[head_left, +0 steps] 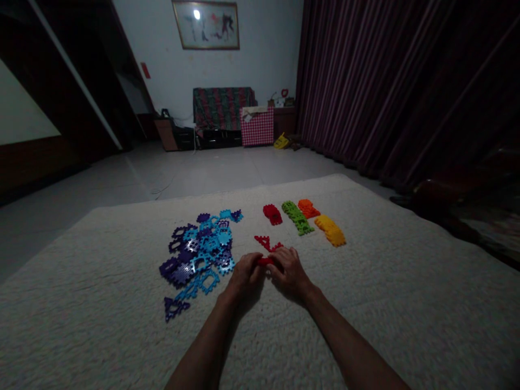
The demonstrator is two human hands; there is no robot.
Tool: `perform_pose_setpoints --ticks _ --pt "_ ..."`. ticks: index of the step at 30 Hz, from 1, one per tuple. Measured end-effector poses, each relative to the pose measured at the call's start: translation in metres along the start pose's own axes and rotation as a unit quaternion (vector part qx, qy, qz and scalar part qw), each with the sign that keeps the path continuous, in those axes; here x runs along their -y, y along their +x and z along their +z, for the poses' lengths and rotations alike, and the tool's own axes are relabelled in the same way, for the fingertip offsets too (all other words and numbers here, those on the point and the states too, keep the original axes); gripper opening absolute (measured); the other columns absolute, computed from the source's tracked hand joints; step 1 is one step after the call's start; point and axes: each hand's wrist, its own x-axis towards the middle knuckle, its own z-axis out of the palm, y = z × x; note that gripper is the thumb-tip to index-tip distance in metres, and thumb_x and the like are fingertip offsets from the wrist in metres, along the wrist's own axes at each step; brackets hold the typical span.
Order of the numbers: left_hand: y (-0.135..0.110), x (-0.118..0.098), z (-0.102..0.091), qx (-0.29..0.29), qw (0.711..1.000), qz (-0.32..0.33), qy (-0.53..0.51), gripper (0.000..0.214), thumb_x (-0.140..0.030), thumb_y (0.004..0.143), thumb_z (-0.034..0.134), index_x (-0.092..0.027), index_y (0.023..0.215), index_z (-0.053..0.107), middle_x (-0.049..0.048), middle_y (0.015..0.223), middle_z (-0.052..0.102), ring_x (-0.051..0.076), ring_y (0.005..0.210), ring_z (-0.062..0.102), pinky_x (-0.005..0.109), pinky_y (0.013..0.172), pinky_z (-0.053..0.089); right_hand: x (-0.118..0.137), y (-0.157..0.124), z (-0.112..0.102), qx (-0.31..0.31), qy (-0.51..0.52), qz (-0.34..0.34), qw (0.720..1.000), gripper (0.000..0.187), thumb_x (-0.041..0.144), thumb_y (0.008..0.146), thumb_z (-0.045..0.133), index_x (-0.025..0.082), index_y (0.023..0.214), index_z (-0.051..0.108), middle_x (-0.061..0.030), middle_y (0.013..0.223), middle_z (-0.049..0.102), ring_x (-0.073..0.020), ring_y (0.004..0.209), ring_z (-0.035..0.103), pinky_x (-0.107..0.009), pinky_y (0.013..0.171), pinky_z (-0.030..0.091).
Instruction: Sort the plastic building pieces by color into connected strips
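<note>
Between my two hands is a red plastic building piece (265,261), mostly covered by my fingers. My left hand (247,271) is closed on its left end, and my right hand (291,271) grips the right end. Just beyond my fingers lies a red triangular piece (263,241) with toothed edges, with more red partly hidden behind my right hand. Farther off is a red stack (272,214). To its right are a green row of pieces (297,218), an orange stack (307,208) and a yellow stack (330,231).
A loose heap of purple and light blue pieces (199,249) spreads left of my hands, with a purple triangle (174,308) at its near end. Everything lies on a pale quilted mat (365,314). Beyond are the tiled floor (203,170), a covered bench (222,108) and a dark curtain (365,81).
</note>
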Motion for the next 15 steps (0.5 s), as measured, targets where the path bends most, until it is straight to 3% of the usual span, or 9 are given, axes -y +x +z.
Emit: perform_pose_setpoints --ticks 8,15 --pt "0.0037 -0.0056 0.0032 -0.033 0.993 -0.075 -0.079 0.037 -0.027 0.087 0.053 -0.018 0.122 0.061 0.0094 0.111 0.071 0.021 0.099 0.065 0.036 0.09 0.049 -0.0016 0.0013 0.0046 -0.034 0.019 -0.003 0.999 0.022 0.018 0.086 0.056 0.02 0.107 0.062 -0.0092 0.107 0.068 -0.0246 0.105 0.057 -0.045 0.1 0.033" --pt "0.0045 -0.0061 0.0042 -0.015 0.986 -0.099 -0.137 0.04 -0.031 0.088 0.054 -0.017 0.124 0.063 0.01 0.111 0.073 0.022 0.098 0.067 0.035 0.091 0.05 -0.0052 0.0022 0.0093 -0.078 0.042 0.007 0.996 0.02 0.023 0.087 0.056 0.021 0.105 0.063 -0.009 0.104 0.069 -0.0244 0.099 0.059 -0.044 0.093 0.041"
